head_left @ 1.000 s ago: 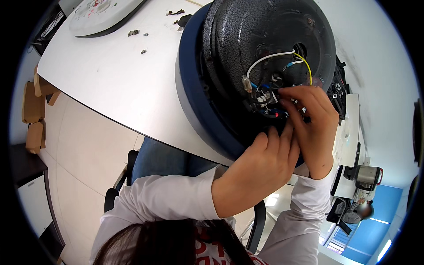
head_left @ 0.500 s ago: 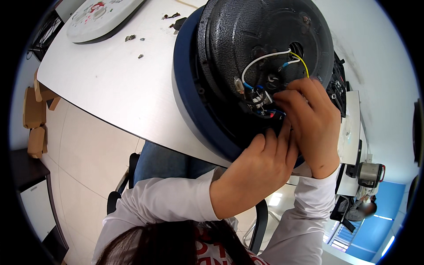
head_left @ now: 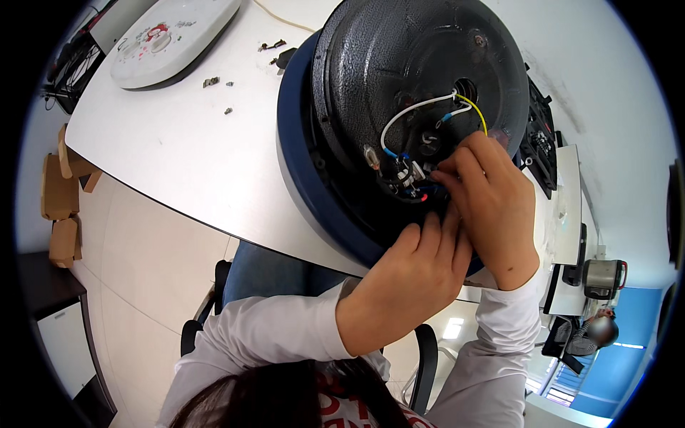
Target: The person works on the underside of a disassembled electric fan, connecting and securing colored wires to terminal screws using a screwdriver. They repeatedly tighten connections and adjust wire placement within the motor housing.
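**Upturned cooker base, both hands at the wiring**

Round appliance [head_left: 399, 107], black textured underside up, blue band round its rim, sits at the near edge of the white counter [head_left: 164, 164], part overhanging toward the person's lap. Looks bulky and fairly heavy, rigid shell; best held by the blue rim, not by anything at the centre.

Terminal cluster [head_left: 407, 175] near the middle of the underside: small metal tabs, a white wire [head_left: 407, 114] looping up to a hole, a yellow wire [head_left: 478, 110] beside it, blue sleeves at the joints. Thin, soft wires; connectors likely fragile, to be taken at the sleeve rather than pulled by the strand.

Right hand [head_left: 492, 207]: fingers curled closed, tips pinching at the cluster; exactly what they grip is hidden. Left hand [head_left: 410, 285]: fingers together, resting against the rim below the cluster, holding nothing that shows.

Around: white lid panel [head_left: 171, 39] at the far left corner; loose screws [head_left: 214, 82] and small black bits scattered between. Both hands crowd the cluster and block the view of it.
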`<act>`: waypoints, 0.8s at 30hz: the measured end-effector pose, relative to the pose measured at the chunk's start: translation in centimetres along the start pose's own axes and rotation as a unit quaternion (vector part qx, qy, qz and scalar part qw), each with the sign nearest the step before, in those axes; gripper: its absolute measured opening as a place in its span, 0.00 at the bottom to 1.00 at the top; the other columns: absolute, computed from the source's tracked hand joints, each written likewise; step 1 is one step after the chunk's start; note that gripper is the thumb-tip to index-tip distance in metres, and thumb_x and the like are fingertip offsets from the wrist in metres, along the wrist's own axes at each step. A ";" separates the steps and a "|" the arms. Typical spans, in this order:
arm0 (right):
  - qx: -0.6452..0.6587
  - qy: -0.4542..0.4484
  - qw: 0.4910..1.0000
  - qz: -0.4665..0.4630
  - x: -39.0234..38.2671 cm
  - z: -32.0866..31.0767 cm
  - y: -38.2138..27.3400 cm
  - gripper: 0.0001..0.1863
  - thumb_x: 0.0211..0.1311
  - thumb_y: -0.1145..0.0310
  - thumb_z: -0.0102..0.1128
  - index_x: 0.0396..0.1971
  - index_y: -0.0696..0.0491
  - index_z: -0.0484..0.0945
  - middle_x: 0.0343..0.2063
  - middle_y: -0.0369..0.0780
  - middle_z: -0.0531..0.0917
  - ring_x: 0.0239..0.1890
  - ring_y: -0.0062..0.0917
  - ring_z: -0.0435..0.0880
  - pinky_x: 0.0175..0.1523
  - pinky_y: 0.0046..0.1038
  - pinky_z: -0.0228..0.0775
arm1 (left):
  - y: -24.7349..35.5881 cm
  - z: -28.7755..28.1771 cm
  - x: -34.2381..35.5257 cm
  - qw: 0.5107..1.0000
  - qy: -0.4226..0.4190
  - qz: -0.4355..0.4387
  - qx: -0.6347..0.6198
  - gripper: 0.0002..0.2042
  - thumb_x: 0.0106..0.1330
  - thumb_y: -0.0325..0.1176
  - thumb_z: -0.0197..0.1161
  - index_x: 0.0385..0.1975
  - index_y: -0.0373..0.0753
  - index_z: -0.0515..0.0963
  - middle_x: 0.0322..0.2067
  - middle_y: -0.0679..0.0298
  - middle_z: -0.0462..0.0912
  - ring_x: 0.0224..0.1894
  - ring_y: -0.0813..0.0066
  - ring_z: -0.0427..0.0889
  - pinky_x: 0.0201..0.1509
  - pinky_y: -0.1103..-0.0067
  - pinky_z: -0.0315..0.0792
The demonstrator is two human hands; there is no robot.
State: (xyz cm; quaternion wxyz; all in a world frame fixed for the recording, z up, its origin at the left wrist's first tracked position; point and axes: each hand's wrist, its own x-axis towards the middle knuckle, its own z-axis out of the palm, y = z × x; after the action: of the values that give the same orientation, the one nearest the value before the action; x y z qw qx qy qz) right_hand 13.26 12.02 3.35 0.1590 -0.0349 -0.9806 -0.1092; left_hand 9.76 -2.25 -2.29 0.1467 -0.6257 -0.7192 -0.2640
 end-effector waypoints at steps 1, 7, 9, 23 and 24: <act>0.000 0.012 1.000 -0.006 0.0 0.1 0.0 0.09 0.49 0.67 0.66 0.27 0.51 0.74 0.29 0.35 0.71 0.32 0.26 0.77 0.30 0.27 0.71 | -0.1 -0.2 -0.1 1.000 0.001 0.005 0.005 0.20 0.55 0.36 0.62 0.46 0.32 0.78 0.47 0.51 0.81 0.48 0.61 0.80 0.49 0.75 0.72; 0.035 0.089 0.995 0.009 -0.4 0.6 -0.1 0.10 0.42 0.73 0.71 0.26 0.53 0.78 0.28 0.34 0.76 0.30 0.29 0.78 0.31 0.29 0.71 | -2.4 -3.9 -0.5 0.995 -0.028 -0.008 -0.094 0.25 0.57 0.45 0.65 0.47 0.31 0.77 0.50 0.53 0.79 0.51 0.58 0.77 0.53 0.70 0.72; 0.048 0.109 0.993 0.016 -0.5 0.4 -0.1 0.10 0.42 0.73 0.71 0.27 0.53 0.79 0.29 0.34 0.77 0.30 0.30 0.78 0.32 0.29 0.71 | -3.4 -4.1 -0.4 0.991 -0.044 -0.017 -0.123 0.26 0.58 0.48 0.65 0.47 0.31 0.77 0.50 0.53 0.79 0.50 0.57 0.77 0.53 0.69 0.72; 0.083 0.099 0.992 0.005 -2.1 0.0 0.7 0.15 0.45 0.78 0.65 0.37 0.53 0.83 0.37 0.37 0.79 0.37 0.31 0.78 0.39 0.29 0.71 | -2.8 -3.2 0.0 0.997 -0.034 -0.058 -0.048 0.22 0.58 0.42 0.61 0.45 0.30 0.73 0.59 0.48 0.73 0.45 0.61 0.72 0.44 0.73 0.66; 0.085 0.103 0.991 0.011 -2.2 -0.3 0.6 0.16 0.45 0.79 0.65 0.39 0.53 0.83 0.38 0.37 0.79 0.37 0.32 0.78 0.39 0.29 0.71 | -2.7 -3.1 0.1 0.997 -0.033 -0.057 -0.046 0.22 0.57 0.42 0.61 0.45 0.30 0.73 0.59 0.49 0.74 0.45 0.61 0.72 0.44 0.73 0.66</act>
State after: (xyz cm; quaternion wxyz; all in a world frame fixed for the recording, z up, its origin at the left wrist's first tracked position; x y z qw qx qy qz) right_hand 15.46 12.44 3.02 0.2628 -0.0205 -0.9643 -0.0262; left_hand 6.72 -4.11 -0.27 0.0783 -0.5981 -0.7452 -0.2842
